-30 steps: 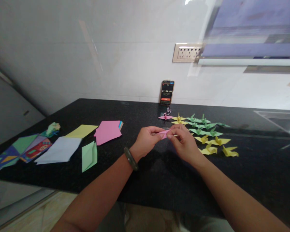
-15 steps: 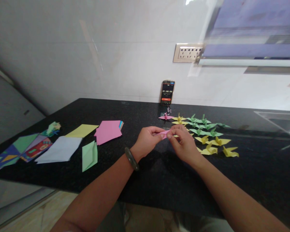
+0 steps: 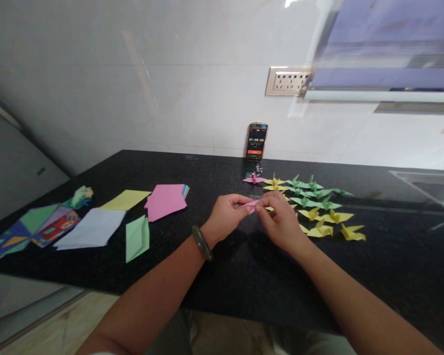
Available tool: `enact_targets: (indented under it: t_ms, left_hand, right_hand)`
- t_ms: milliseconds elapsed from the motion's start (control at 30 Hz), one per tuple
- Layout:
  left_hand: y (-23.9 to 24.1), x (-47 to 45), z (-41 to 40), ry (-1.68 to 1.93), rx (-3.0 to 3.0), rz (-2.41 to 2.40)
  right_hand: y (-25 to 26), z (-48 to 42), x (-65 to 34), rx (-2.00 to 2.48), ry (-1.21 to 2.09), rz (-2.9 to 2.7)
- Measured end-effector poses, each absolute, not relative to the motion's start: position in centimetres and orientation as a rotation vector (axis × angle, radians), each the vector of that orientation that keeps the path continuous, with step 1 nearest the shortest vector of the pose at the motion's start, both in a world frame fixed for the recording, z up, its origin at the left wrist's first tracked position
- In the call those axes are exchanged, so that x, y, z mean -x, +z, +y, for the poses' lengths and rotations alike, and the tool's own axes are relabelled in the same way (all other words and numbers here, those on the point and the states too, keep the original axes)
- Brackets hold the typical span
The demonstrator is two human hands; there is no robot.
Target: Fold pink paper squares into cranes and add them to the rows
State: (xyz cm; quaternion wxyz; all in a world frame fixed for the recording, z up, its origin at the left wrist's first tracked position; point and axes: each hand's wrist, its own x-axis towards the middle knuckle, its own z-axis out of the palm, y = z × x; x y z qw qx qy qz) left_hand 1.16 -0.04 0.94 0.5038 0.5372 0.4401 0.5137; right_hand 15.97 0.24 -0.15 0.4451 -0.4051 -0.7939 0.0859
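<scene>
My left hand (image 3: pixel 225 214) and my right hand (image 3: pixel 281 219) meet above the black counter (image 3: pixel 244 266), both pinching a small folded pink paper (image 3: pixel 252 204) between their fingertips. A dark bangle (image 3: pixel 202 243) circles my left wrist. Just beyond the hands lie several folded paper cranes: a pink crane (image 3: pixel 253 179), green cranes (image 3: pixel 311 193) and yellow cranes (image 3: pixel 329 224). Most of the pink paper is hidden by my fingers.
Left of the hands lie loose sheets: a pink stack (image 3: pixel 166 200), a yellow sheet (image 3: pixel 126 199), a white sheet (image 3: pixel 92 228), a green folded sheet (image 3: pixel 136 238) and patterned papers (image 3: pixel 33 228). A phone (image 3: pixel 256 141) showing a timer leans on the wall. A socket plate (image 3: pixel 286 81) sits above.
Both hands stay on the pink paper with only slight finger shifts. Nothing else has moved.
</scene>
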Motion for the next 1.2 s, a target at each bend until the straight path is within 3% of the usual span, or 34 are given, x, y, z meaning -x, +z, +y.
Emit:
enact_targets:
  t_ms: [1200]
  left_hand:
    - [0.34,-1.14,-0.05,1.265,-1.324,1.071]
  right_hand:
    - [-0.29,0.31,-15.87,1.012,0.202,-1.923]
